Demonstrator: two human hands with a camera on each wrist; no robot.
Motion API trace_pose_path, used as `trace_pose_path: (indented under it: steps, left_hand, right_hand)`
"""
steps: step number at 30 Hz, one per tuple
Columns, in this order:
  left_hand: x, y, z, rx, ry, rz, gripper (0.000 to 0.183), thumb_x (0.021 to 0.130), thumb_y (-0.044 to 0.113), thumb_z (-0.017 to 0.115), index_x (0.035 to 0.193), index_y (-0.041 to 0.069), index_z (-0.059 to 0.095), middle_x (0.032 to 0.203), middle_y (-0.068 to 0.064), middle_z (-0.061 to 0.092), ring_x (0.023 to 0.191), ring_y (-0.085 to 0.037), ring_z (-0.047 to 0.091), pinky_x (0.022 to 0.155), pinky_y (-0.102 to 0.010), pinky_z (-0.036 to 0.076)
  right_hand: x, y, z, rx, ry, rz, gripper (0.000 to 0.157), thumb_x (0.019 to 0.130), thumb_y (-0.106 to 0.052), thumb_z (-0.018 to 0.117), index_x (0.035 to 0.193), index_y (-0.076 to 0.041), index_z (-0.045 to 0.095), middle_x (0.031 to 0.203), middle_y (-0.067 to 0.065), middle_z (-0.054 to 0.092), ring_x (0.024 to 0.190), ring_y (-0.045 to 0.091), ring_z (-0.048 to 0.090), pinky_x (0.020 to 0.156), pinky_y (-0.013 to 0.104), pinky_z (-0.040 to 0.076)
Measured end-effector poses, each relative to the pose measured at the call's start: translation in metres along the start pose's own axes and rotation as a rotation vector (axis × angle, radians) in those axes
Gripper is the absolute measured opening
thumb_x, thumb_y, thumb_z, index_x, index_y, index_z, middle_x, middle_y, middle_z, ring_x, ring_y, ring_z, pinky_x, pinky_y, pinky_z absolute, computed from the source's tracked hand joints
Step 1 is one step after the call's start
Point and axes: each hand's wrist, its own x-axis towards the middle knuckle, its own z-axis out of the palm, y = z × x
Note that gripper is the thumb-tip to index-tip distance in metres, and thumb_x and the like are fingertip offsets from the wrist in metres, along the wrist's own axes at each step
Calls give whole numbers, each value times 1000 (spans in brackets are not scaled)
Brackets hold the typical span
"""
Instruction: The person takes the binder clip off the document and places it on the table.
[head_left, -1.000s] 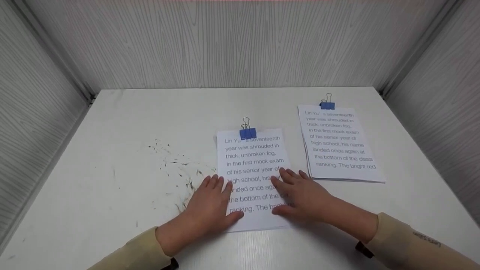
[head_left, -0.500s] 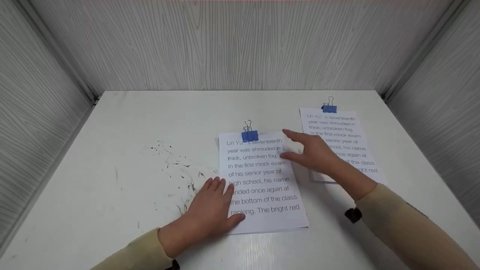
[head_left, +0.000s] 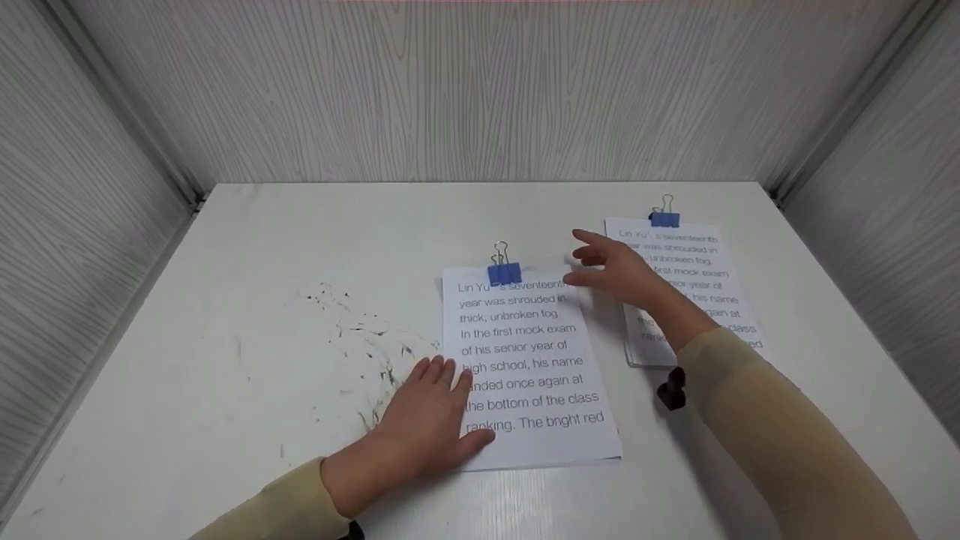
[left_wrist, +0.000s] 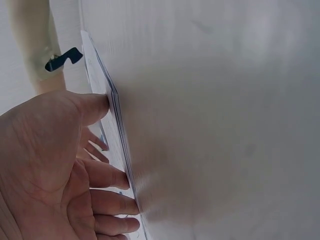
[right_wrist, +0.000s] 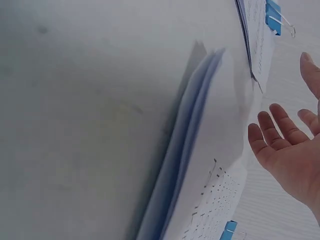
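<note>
Several dark smudges [head_left: 367,328] on the white table [head_left: 225,300], leftward. Left hand [head_left: 424,409]: fingers outstretched, thumb apart, resting on the near stack's [head_left: 532,352] left margin, covering some line beginnings. Near stack mid-table: white sheets, large black print, blue binder clip [head_left: 504,274] on top edge. Right hand [head_left: 619,270]: raised between stacks, thumb apart from extended fingers, some overlapped. Far stack [head_left: 701,270], rightmost, print partly hidden by that arm; likewise clipped blue.

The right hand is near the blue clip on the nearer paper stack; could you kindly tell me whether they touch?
Apart. The head view shows a gap, with the nearer paper stack visible between the blue clip and the right hand.
</note>
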Motion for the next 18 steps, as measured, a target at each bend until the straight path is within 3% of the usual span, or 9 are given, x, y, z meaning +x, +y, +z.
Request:
trace_pose_path:
  steps: [9,18]
  left_hand:
    - [0,-1,1,5,9,9,89,100,65,58,154,-4,50,158,-30,46,152,-44,38,127,-54,26]
    - [-1,-1,0,-5,18,23,87,100,63,59,154,-5,51,158,-31,47,152,-44,38,127,-55,26]
  right_hand:
    - [8,3,6,13,-135,36,101,92,-35,85,171,-29,23,163,0,48,161,25,23,129,57,16]
    - [10,7,9,-27,-160,17,104,89,-33,88,171,-27,24,165,-1,46,162,24,19,130,54,13]
